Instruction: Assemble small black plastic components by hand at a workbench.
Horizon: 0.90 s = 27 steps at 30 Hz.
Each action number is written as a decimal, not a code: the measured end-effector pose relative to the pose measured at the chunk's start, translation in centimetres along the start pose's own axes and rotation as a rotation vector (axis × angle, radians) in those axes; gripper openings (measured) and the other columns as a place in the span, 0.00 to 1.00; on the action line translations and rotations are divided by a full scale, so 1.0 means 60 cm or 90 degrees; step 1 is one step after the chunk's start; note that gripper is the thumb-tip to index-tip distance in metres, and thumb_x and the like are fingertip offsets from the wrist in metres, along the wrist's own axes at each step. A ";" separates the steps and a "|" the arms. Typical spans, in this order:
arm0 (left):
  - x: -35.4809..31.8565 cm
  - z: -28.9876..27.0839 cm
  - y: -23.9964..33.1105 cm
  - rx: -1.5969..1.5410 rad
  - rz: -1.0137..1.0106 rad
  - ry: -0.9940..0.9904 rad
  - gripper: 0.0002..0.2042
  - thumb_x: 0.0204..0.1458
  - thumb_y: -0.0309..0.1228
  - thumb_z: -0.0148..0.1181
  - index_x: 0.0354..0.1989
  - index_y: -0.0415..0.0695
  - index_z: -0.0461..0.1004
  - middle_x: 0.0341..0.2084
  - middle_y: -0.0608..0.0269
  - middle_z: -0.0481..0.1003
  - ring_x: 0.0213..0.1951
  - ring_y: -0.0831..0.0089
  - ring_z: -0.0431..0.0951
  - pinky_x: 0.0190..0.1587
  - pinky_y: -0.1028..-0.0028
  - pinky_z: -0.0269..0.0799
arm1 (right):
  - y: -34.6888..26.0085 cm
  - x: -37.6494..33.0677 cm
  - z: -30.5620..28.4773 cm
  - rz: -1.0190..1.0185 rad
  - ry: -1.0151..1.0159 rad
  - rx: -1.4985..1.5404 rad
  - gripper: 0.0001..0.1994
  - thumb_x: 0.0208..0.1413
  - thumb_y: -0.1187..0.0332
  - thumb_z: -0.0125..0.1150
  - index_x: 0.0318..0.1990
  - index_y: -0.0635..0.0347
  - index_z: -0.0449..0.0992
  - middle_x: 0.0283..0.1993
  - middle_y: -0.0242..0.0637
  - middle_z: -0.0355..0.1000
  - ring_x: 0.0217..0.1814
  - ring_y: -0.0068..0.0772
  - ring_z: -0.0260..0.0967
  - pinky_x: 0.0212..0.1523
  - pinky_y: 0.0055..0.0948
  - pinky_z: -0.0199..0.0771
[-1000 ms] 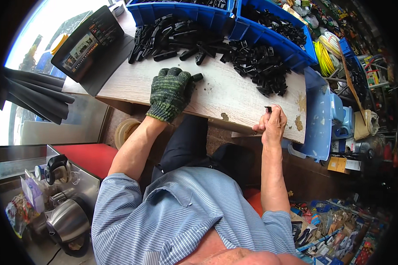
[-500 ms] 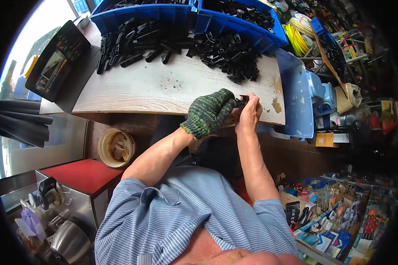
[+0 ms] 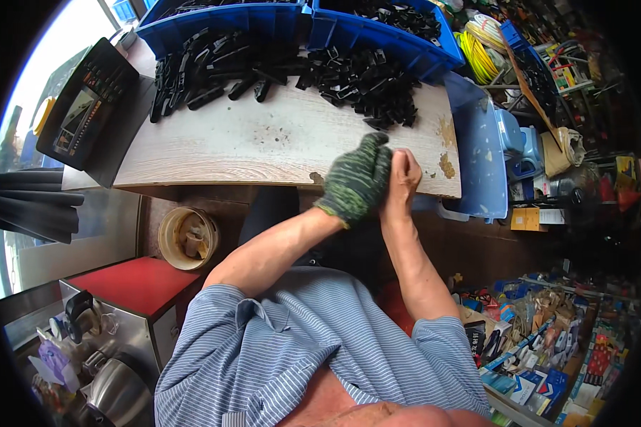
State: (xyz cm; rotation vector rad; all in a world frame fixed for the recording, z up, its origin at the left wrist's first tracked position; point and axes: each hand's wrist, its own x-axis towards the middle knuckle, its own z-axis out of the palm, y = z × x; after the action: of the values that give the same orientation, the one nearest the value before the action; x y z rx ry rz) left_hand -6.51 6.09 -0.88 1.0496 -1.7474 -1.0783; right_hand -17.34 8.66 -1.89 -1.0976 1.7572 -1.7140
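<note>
Black small parts (image 3: 363,85): heaped on the table (image 3: 199,146) toward its far edge, right of middle.
Black long parts (image 3: 184,67): heaped left of the table's middle.
Gloved left hand (image 3: 357,178): at the table's near edge, right of middle, fingers curled, against the other hand.
Bare right hand (image 3: 400,181): same edge, fingers bent; whether either hand holds something, I cannot tell.
Blue bins (image 3: 290,27): along the table's far edge.
Tablet (image 3: 85,107): at the table's left end.

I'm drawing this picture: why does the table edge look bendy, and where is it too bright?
Head view: the fisheye lens bows the front edge of the pale wood-grain table; head view, upper left: glare whitens the bright glass window.
</note>
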 end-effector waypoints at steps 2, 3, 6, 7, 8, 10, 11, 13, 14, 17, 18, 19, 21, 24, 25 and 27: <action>-0.003 0.014 0.019 -0.017 -0.039 0.004 0.17 0.63 0.39 0.52 0.58 0.45 0.67 0.31 0.40 0.78 0.35 0.40 0.78 0.38 0.49 0.71 | 0.000 0.002 -0.015 0.085 -0.008 0.085 0.13 0.65 0.68 0.48 0.25 0.57 0.67 0.24 0.22 0.57 0.26 0.16 0.50 0.28 0.24 0.55; -0.005 0.016 0.021 -0.020 -0.049 -0.013 0.18 0.64 0.40 0.51 0.59 0.46 0.66 0.31 0.41 0.78 0.35 0.41 0.78 0.38 0.49 0.71 | -0.013 -0.003 -0.010 0.060 0.004 0.102 0.14 0.65 0.69 0.50 0.24 0.58 0.63 0.24 0.21 0.54 0.27 0.16 0.47 0.28 0.24 0.53; -0.007 0.009 0.017 -0.004 0.044 -0.002 0.20 0.64 0.42 0.50 0.59 0.44 0.66 0.35 0.42 0.79 0.36 0.42 0.79 0.40 0.51 0.72 | -0.001 0.002 -0.011 0.087 -0.022 0.158 0.15 0.66 0.68 0.50 0.24 0.56 0.64 0.24 0.20 0.55 0.28 0.14 0.49 0.29 0.22 0.54; -0.007 0.008 0.015 0.000 0.044 0.003 0.20 0.64 0.42 0.50 0.59 0.44 0.66 0.35 0.42 0.79 0.36 0.42 0.79 0.40 0.51 0.72 | 0.003 0.004 -0.012 0.086 -0.027 0.162 0.15 0.66 0.68 0.50 0.24 0.56 0.64 0.24 0.20 0.55 0.28 0.14 0.49 0.29 0.22 0.54; -0.006 0.007 0.013 -0.012 0.019 -0.022 0.20 0.64 0.42 0.50 0.58 0.43 0.67 0.37 0.42 0.79 0.37 0.43 0.79 0.41 0.52 0.73 | 0.012 0.007 -0.015 0.078 -0.035 0.154 0.15 0.65 0.67 0.49 0.24 0.55 0.64 0.24 0.20 0.55 0.28 0.14 0.49 0.29 0.21 0.54; -0.005 0.001 0.000 -0.019 -0.003 -0.040 0.20 0.64 0.42 0.51 0.57 0.42 0.68 0.40 0.43 0.79 0.38 0.43 0.79 0.42 0.53 0.73 | 0.018 0.009 -0.011 0.066 -0.050 0.152 0.15 0.65 0.67 0.49 0.24 0.55 0.64 0.24 0.20 0.55 0.28 0.13 0.49 0.29 0.21 0.54; -0.006 -0.001 -0.014 -0.001 0.073 -0.009 0.20 0.64 0.43 0.51 0.56 0.42 0.70 0.41 0.44 0.78 0.39 0.45 0.79 0.42 0.54 0.74 | 0.020 0.009 -0.008 0.100 -0.042 0.160 0.14 0.64 0.66 0.49 0.24 0.54 0.64 0.24 0.20 0.55 0.27 0.13 0.50 0.28 0.21 0.54; 0.005 -0.036 -0.025 0.103 0.248 0.057 0.18 0.62 0.42 0.54 0.52 0.40 0.74 0.44 0.46 0.78 0.43 0.49 0.79 0.45 0.57 0.75 | -0.009 0.001 0.002 0.166 0.016 0.137 0.14 0.62 0.64 0.48 0.23 0.54 0.63 0.21 0.24 0.55 0.20 0.17 0.51 0.23 0.25 0.64; 0.012 -0.066 -0.016 0.069 0.116 0.046 0.16 0.59 0.38 0.59 0.49 0.40 0.76 0.42 0.48 0.78 0.45 0.50 0.79 0.48 0.58 0.75 | -0.011 0.000 -0.002 0.165 0.018 0.141 0.14 0.62 0.64 0.48 0.23 0.54 0.63 0.21 0.24 0.55 0.20 0.17 0.51 0.23 0.25 0.64; 0.068 -0.166 -0.058 0.349 0.171 0.249 0.17 0.53 0.38 0.62 0.50 0.46 0.75 0.46 0.52 0.76 0.50 0.51 0.75 0.50 0.55 0.73 | -0.026 0.000 0.004 0.250 0.049 0.230 0.17 0.64 0.58 0.47 0.25 0.55 0.63 0.10 0.30 0.49 0.11 0.25 0.49 0.20 0.46 0.80; 0.087 -0.199 -0.075 0.413 0.217 0.306 0.17 0.52 0.36 0.61 0.51 0.48 0.75 0.49 0.53 0.75 0.52 0.52 0.73 0.51 0.52 0.71 | -0.030 -0.002 0.007 0.249 0.046 0.235 0.17 0.64 0.58 0.47 0.25 0.55 0.63 0.10 0.30 0.49 0.11 0.25 0.49 0.20 0.46 0.80; 0.104 -0.228 -0.077 0.500 0.265 0.319 0.16 0.51 0.31 0.62 0.50 0.48 0.75 0.46 0.53 0.76 0.50 0.50 0.74 0.53 0.55 0.70 | -0.033 -0.003 0.007 0.251 0.038 0.237 0.16 0.64 0.60 0.46 0.24 0.55 0.62 0.11 0.29 0.51 0.11 0.24 0.50 0.20 0.42 0.80; 0.134 -0.255 -0.079 0.597 0.263 0.298 0.16 0.50 0.29 0.58 0.50 0.48 0.76 0.47 0.54 0.76 0.53 0.49 0.72 0.52 0.51 0.68 | -0.031 -0.003 0.005 0.250 0.020 0.228 0.16 0.65 0.62 0.45 0.24 0.54 0.61 0.11 0.28 0.52 0.10 0.22 0.51 0.20 0.40 0.80; 0.170 -0.271 -0.095 0.702 0.291 0.222 0.15 0.51 0.30 0.56 0.48 0.48 0.76 0.46 0.55 0.75 0.55 0.48 0.71 0.50 0.49 0.68 | -0.032 -0.003 0.002 0.269 0.028 0.226 0.16 0.66 0.61 0.46 0.24 0.53 0.61 0.11 0.27 0.52 0.10 0.22 0.51 0.20 0.40 0.80; 0.177 -0.272 -0.103 0.749 0.303 0.159 0.14 0.51 0.30 0.55 0.47 0.49 0.76 0.46 0.55 0.75 0.55 0.48 0.70 0.49 0.48 0.68 | -0.034 -0.003 0.002 0.268 0.033 0.225 0.16 0.66 0.61 0.46 0.24 0.53 0.61 0.11 0.27 0.52 0.10 0.22 0.51 0.20 0.40 0.80; 0.185 -0.273 -0.115 0.756 0.308 0.152 0.13 0.51 0.30 0.55 0.45 0.49 0.76 0.45 0.56 0.75 0.55 0.48 0.70 0.49 0.47 0.68 | -0.035 -0.003 0.004 0.271 0.027 0.236 0.16 0.66 0.61 0.46 0.24 0.52 0.61 0.11 0.27 0.51 0.10 0.21 0.51 0.20 0.40 0.80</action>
State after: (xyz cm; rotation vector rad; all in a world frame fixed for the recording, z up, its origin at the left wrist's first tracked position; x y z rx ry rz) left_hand 6.50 -10.29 -0.03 1.2064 -2.2550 0.4881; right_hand -16.59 8.85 0.08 -0.4893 1.4790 -1.7013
